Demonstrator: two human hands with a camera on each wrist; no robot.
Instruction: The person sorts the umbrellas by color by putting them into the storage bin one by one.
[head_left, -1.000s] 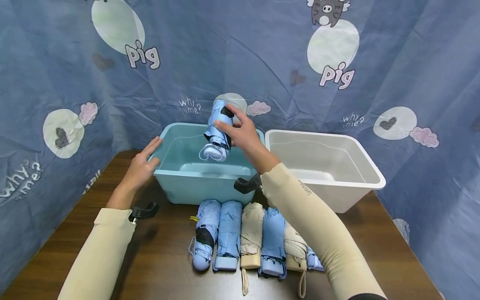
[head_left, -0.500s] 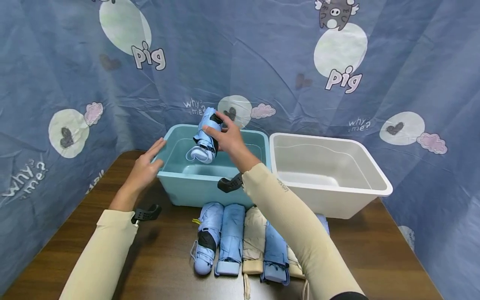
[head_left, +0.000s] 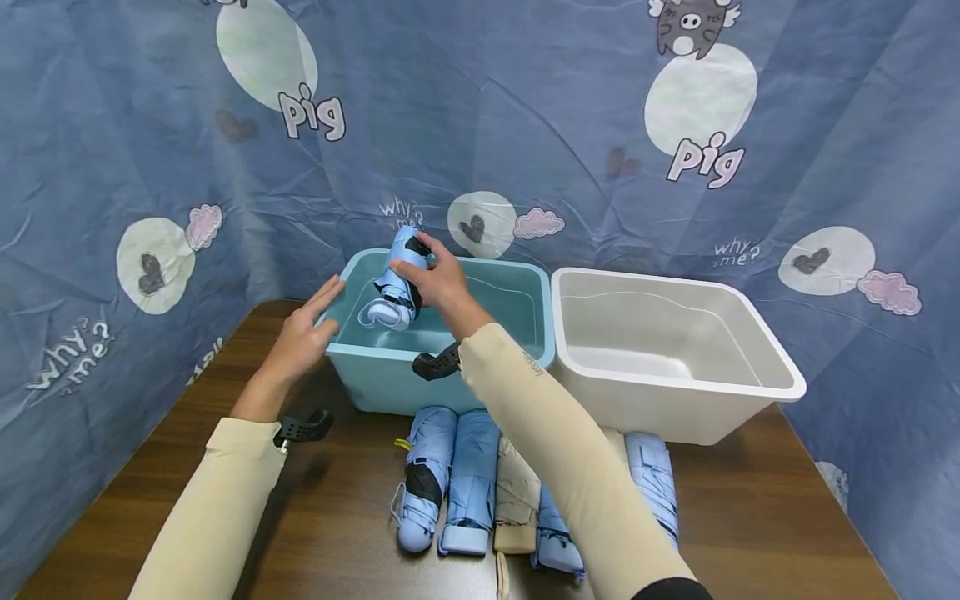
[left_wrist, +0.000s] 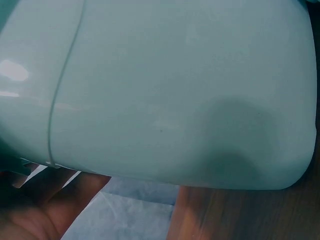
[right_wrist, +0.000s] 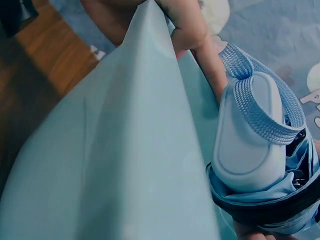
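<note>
My right hand grips a rolled-up light-blue folding umbrella above the left part of a teal plastic bin. The umbrella tilts, with its handle end nearer to me. In the right wrist view, its flat pale-blue handle and woven wrist strap show close up. My left hand holds the bin's left rim near the front corner, thumb and fingers on either side of the wall. Only part of that hand appears in the left wrist view, under the bin wall.
A white bin stands right beside the teal one. In front lie several folded umbrellas in a row, among them a blue one and a beige one. My right forearm covers part of the row. A printed blue cloth hangs behind the wooden table.
My right hand has carried the umbrella leftward and slightly lower, from the middle of the teal bin to its left part. My left hand stays at the rim. The head view has shifted slightly.
</note>
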